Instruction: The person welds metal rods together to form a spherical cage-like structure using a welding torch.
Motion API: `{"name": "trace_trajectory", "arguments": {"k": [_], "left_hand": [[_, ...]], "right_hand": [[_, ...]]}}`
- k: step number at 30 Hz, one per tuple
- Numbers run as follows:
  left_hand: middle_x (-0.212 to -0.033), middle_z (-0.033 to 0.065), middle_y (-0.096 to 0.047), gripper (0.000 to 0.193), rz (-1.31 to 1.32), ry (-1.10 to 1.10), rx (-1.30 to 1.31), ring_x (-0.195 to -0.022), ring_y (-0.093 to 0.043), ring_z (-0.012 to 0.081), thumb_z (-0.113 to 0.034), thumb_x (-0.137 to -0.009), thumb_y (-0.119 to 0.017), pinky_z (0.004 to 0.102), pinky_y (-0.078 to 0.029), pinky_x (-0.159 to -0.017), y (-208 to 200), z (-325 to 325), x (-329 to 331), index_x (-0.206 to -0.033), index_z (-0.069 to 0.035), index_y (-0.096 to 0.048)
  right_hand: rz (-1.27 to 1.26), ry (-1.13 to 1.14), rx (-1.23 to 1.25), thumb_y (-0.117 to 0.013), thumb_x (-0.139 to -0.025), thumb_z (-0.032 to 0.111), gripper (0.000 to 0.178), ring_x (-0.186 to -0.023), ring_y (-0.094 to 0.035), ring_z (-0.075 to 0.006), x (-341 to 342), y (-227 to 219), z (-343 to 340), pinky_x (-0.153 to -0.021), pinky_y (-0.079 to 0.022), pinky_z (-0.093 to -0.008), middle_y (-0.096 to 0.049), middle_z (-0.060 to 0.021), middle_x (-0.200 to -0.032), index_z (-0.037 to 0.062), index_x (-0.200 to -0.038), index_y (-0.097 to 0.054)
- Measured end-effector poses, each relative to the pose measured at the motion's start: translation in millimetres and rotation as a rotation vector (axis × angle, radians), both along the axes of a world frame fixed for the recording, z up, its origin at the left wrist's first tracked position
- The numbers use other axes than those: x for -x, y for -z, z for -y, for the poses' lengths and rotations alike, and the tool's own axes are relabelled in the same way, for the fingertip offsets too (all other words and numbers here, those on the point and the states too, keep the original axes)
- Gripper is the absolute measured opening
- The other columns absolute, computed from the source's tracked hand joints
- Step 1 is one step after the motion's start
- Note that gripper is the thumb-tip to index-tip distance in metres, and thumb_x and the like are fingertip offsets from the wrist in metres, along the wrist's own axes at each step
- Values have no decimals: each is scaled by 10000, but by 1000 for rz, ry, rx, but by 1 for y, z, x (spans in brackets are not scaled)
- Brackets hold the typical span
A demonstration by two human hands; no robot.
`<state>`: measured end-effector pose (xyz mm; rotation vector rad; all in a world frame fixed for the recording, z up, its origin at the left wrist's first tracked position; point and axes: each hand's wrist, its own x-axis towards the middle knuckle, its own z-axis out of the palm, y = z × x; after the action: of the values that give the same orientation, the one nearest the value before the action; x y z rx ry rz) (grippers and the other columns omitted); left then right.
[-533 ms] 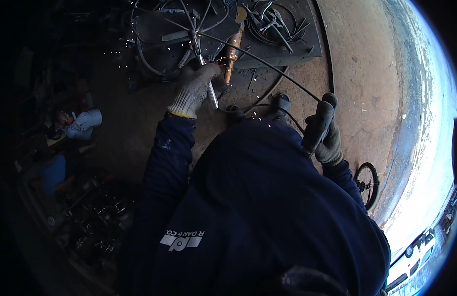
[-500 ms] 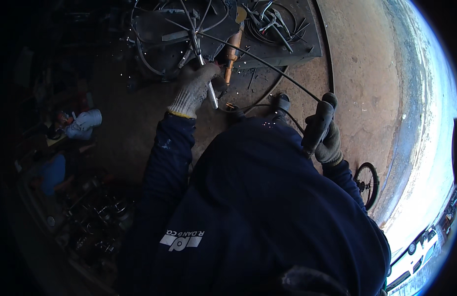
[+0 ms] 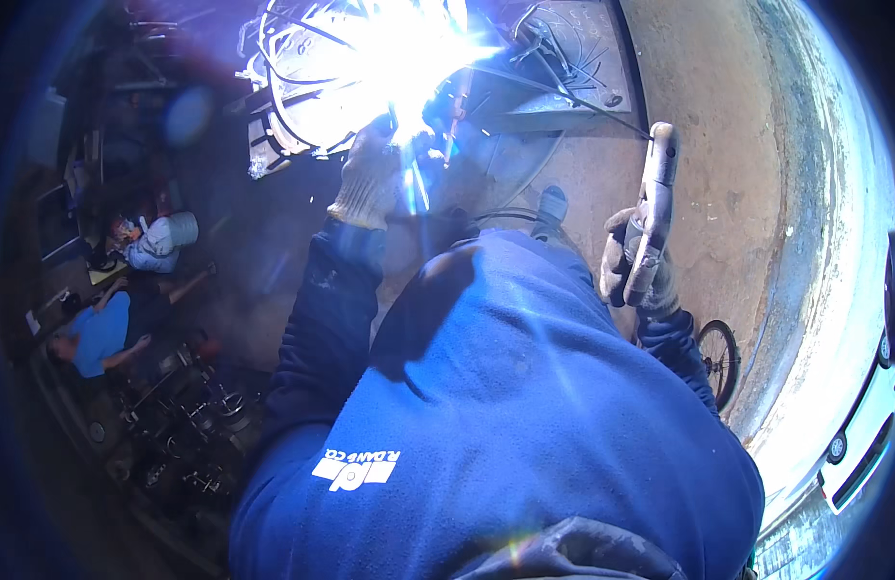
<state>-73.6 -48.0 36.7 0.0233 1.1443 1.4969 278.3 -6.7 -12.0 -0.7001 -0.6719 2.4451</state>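
Note:
A blinding white-blue welding arc (image 3: 409,53) burns over the metal work at the top. My left hand (image 3: 368,179), in a pale knitted glove, is closed round a silver pliers-like tool (image 3: 418,188) just below the glare; its jaws are hidden by the light. My right hand (image 3: 641,256), also gloved, grips a grey electrode holder (image 3: 663,159). From its tip a long thin welding rod (image 3: 602,108) slants up and left into the glare. Beside the arc, a curved metal ring frame (image 3: 264,68) shows in part.
Clamps and thin rods (image 3: 554,53) lie on the metal bench (image 3: 544,118). An orange tool (image 3: 457,111) is at its left part. A cable (image 3: 510,213) runs by my feet. Two people sit at left, one in a blue shirt (image 3: 104,333). A bicycle wheel (image 3: 718,362) stands at right.
The arc has flared up where only sparks flew before, lighting the scene. My right hand has turned the electrode holder more upright, its tip rising. My left hand stays in about the same place.

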Motion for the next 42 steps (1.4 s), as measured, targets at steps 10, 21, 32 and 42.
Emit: {"name": "trace_trajectory", "arguments": {"k": [10,21,32,42], "left_hand": [[-888,102,-676,323,-619,257,340,-777,-667,182,-163,-751,-706,302,-539,-697,-6,-8,4,-997,41,-657],[-868,106,-676,288,-618,257,323,-738,-668,186,-156,-766,-707,315,-546,-660,-4,-8,5,-974,36,-652],[-834,127,-681,357,-624,250,339,-694,-662,198,-172,-717,-699,313,-542,-648,-9,-9,0,-987,54,-641],[-913,105,-694,371,-638,299,323,-801,-691,183,-213,-789,-722,306,-563,-717,16,-4,15,-1037,58,-670]], "right_hand": [[457,111,-569,-836,-746,250,527,-810,-652,-128,-16,27,14,-748,-526,-283,-677,-40,-884,0,-1149,-606],[414,57,-647,-782,-813,183,484,-682,-645,-136,-7,27,17,-620,-540,-280,-637,-39,-822,-29,-1179,-547],[429,41,-732,-767,-815,164,451,-711,-637,-113,-6,27,15,-649,-532,-263,-640,-20,-838,-15,-1173,-559],[431,63,-689,-794,-798,187,473,-699,-635,-124,-7,32,17,-638,-528,-270,-642,-30,-833,-12,-1160,-563]]}}
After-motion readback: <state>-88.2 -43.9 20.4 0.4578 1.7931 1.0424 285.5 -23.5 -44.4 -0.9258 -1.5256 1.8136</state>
